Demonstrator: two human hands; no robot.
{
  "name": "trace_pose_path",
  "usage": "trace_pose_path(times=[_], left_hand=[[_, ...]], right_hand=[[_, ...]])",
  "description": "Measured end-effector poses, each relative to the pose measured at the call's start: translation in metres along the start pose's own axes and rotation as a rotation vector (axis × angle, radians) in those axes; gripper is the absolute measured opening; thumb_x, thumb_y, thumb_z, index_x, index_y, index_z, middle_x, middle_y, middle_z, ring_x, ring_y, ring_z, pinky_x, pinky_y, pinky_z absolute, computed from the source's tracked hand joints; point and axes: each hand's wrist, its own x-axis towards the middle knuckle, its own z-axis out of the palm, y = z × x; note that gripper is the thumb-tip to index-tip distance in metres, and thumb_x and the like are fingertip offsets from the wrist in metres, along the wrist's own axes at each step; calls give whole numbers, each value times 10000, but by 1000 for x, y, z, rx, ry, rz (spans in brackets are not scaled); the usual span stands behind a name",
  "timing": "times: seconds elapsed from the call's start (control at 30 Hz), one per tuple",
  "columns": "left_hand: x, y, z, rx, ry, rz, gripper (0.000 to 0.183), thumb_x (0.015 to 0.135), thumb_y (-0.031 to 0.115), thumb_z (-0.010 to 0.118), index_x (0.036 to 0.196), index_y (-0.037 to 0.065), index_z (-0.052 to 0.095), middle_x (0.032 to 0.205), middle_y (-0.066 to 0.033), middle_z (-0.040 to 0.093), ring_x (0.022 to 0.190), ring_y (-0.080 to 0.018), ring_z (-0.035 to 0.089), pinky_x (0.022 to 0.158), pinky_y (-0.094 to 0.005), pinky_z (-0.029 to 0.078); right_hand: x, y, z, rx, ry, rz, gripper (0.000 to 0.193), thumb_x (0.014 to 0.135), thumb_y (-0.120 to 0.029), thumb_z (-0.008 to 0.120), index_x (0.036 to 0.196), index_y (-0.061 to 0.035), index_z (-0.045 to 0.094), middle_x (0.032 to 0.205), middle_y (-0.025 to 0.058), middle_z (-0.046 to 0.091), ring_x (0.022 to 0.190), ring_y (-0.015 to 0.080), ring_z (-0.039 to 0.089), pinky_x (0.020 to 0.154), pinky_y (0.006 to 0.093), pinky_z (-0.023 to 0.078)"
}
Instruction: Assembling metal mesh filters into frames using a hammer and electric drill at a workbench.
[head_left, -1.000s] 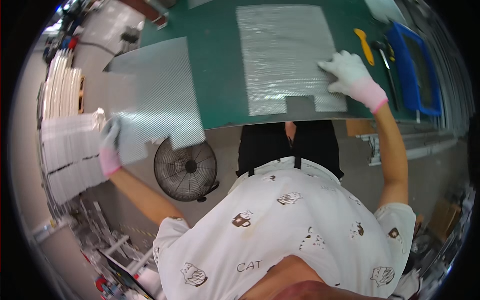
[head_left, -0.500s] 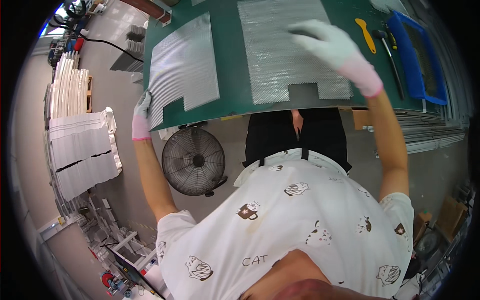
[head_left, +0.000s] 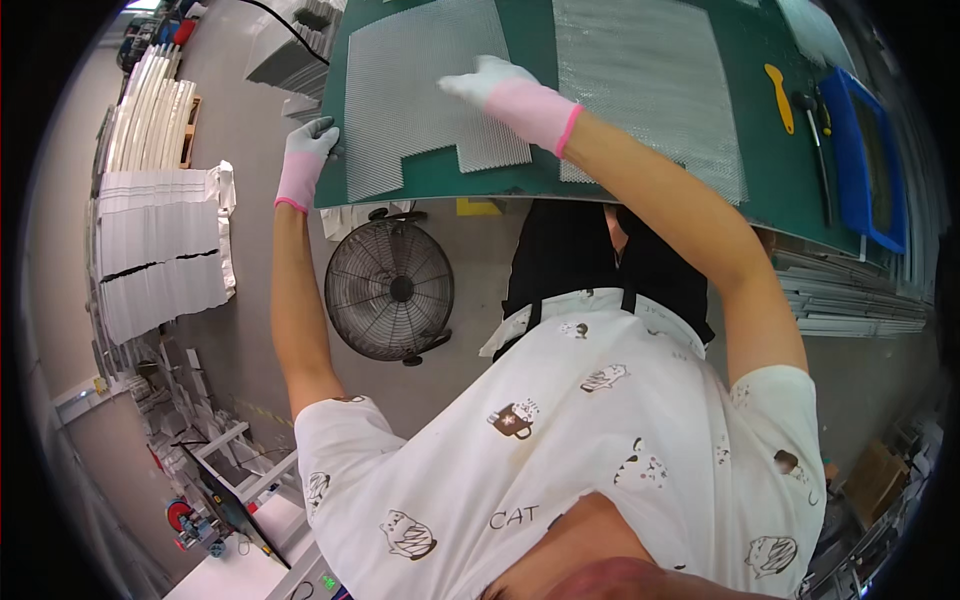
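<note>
Two silver mesh sheets lie side by side on a green tabletop (head_left: 640, 187). My gloved right hand (head_left: 495, 82) reaches across over the left mesh sheet (head_left: 420, 90), its fingers stretched toward the left and holding nothing I can see. That sheet has a rectangular notch in its near edge. At the table's left edge is my gloved left hand (head_left: 310, 143), fingers slightly apart and touching the edge, just beside the left sheet. The right mesh sheet (head_left: 645, 80) lies flat, its near edge partly hidden by my right forearm.
Right of the sheets lie a yellow scraper (head_left: 779, 98), a black-handled tool (head_left: 815, 150) and a blue tray (head_left: 857, 160). A round floor fan (head_left: 400, 288) stands below the table's near edge. Stacked white sheets (head_left: 160, 250) are at the far left.
My right hand has swung left from the right sheet to the left one. The left sheet sits straighter, farther from the table's left edge. My left hand is now apart from its corner.
</note>
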Motion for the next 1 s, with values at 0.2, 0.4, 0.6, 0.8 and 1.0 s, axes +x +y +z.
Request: trace_pose_path(times=[0.2,0.4,0.6,0.8,1.0], left_hand=[[-6,9,25,-339,-173,-179,299,914,269,592,1073,16,605,899,-53,647,690,-112,628,579,-212,483],[12,-24,7,189,158,171,471,866,351,613,1122,-44,592,939,-128,674,780,-216,640,703,-325,488],[5,-9,16,246,62,44,489,837,416,649,981,-51,622,736,-37,570,628,-101,507,548,-263,409],[19,-2,-15,-317,96,-240,416,802,331,719,1036,9,598,780,-32,541,587,-112,542,483,-214,427],[44,-96,-84,691,348,115,588,808,495,628,984,-66,625,708,-32,550,590,-126,493,508,-282,393]], right_hand=[[1,-6,-12,299,-11,256,588,813,-405,622,1232,-3,534,1158,186,586,1002,307,601,768,409,510],[-2,-32,-9,319,-28,330,552,819,-367,639,1221,-4,535,1202,176,570,994,310,604,793,394,498],[14,-28,8,394,-12,381,468,845,-302,623,1232,-55,536,1224,114,584,1047,260,596,832,334,481],[16,-44,8,348,-67,130,441,814,-304,655,1145,-16,605,1151,136,628,1029,260,616,827,331,490],[40,-49,73,110,2,7,294,805,-275,583,961,-50,686,990,157,668,959,295,642,819,350,494]])
